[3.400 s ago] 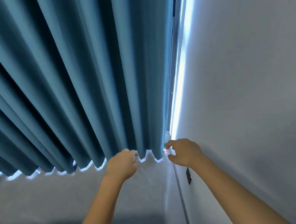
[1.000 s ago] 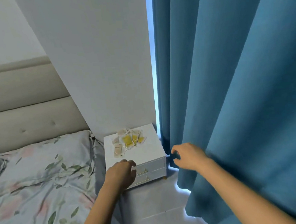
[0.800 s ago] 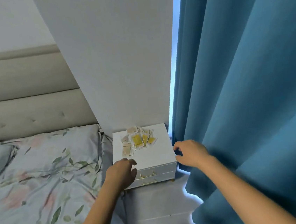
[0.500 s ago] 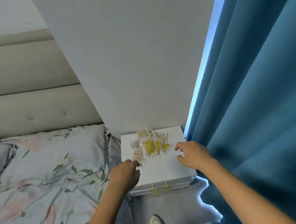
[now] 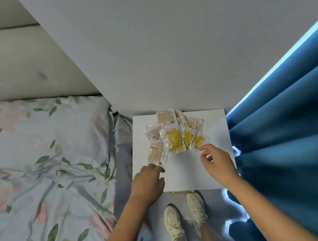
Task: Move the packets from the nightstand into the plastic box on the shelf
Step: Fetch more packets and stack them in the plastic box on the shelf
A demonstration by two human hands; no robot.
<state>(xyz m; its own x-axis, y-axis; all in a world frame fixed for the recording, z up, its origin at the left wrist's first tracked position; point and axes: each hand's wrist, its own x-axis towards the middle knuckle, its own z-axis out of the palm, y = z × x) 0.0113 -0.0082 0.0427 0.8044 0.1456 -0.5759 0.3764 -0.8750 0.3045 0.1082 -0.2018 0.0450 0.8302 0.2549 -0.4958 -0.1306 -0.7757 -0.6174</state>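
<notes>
A heap of several small clear packets [image 5: 174,136], some yellow and some beige, lies at the back of the white nightstand [image 5: 183,174] against the wall. My left hand [image 5: 148,181] hovers over the stand's front left, fingers loosely curled, just short of a beige packet [image 5: 155,154]. My right hand [image 5: 216,162] reaches toward the yellow packets, thumb and forefinger parted close to the nearest one [image 5: 198,140]. Neither hand holds anything. The plastic box and shelf are out of view.
A bed with floral bedding [image 5: 42,172] lies left of the nightstand, with a padded headboard [image 5: 11,67] behind. A blue curtain [image 5: 294,145] hangs on the right. My feet in white shoes [image 5: 184,219] stand right in front of the stand.
The view swung from the curtain top down to the nightstand and came closer. Both hands moved forward over the stand's top toward the packets.
</notes>
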